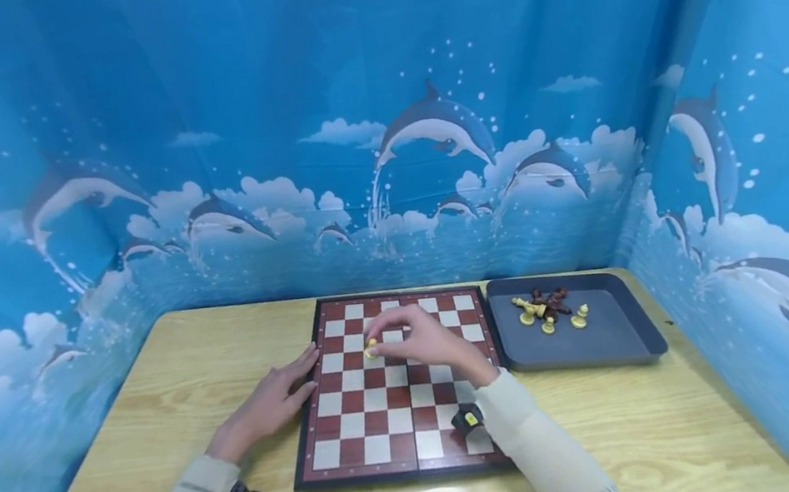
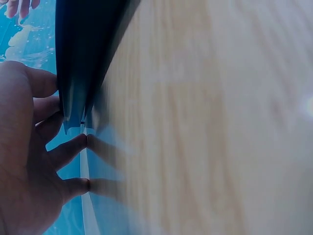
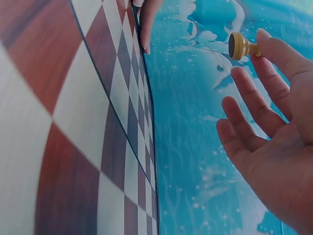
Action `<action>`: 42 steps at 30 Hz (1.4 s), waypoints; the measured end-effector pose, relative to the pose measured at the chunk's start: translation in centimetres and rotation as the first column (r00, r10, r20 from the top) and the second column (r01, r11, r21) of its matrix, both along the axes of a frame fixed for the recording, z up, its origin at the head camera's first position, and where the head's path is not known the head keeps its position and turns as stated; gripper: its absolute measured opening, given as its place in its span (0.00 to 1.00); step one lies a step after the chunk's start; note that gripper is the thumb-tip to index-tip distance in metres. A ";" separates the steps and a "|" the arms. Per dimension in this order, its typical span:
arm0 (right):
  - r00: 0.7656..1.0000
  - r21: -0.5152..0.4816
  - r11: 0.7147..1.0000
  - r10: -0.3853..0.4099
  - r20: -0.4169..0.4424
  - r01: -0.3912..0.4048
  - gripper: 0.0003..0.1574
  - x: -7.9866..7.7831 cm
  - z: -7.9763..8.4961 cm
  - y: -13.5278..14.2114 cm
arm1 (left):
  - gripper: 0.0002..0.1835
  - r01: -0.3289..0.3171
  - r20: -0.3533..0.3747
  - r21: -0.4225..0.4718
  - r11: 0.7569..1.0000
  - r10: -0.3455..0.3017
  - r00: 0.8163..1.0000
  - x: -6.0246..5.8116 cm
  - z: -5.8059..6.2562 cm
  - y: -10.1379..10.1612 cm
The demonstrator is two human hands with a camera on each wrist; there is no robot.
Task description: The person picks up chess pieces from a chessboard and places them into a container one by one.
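Observation:
My right hand (image 1: 429, 339) pinches a small yellow chess piece (image 3: 239, 46) between thumb and index finger, while its other fingers spread apart. In the right wrist view the piece's round base faces away from the hand, clear of the board; the fingertips cover its top. Beneath that hand lies a red-and-white chessboard (image 1: 352, 426) with a dark border and a seam down its middle. At the board's left edge rests my left hand (image 1: 268, 402). In the left wrist view, fingertips of the left hand (image 2: 29, 152) touch the board's dark side (image 2: 80, 63) and the tabletop.
A grey tray (image 1: 619, 336) stands right of the board. Inside it are several yellow chess pieces (image 1: 579, 318) and a cluster of dark brown ones (image 1: 557, 303). The wooden table (image 1: 190, 350) is bordered by a blue dolphin-print curtain (image 1: 308, 65) behind and at the sides.

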State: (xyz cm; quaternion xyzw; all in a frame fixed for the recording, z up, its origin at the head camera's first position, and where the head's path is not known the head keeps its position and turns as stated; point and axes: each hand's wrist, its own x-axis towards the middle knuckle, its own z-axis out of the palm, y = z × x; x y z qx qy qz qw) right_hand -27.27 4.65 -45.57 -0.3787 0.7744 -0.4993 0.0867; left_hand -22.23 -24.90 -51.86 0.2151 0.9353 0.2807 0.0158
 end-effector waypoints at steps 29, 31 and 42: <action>0.948 0.125 0.940 -0.313 -0.052 0.318 0.10 0.0 2.9 12.8 | 0.29 0.010 -0.031 -0.012 1.000 -0.010 0.999 0.3 0.4 0.4; 0.939 0.137 0.929 -0.342 -0.032 0.343 0.11 -0.1 3.0 13.9 | 0.29 0.008 -0.028 -0.007 1.000 -0.009 1.000 0.3 0.4 0.3; 0.878 0.142 0.867 -0.477 -0.035 0.477 0.14 -0.6 1.8 19.9 | 0.29 0.008 -0.028 0.004 1.000 -0.008 1.000 0.3 0.1 0.3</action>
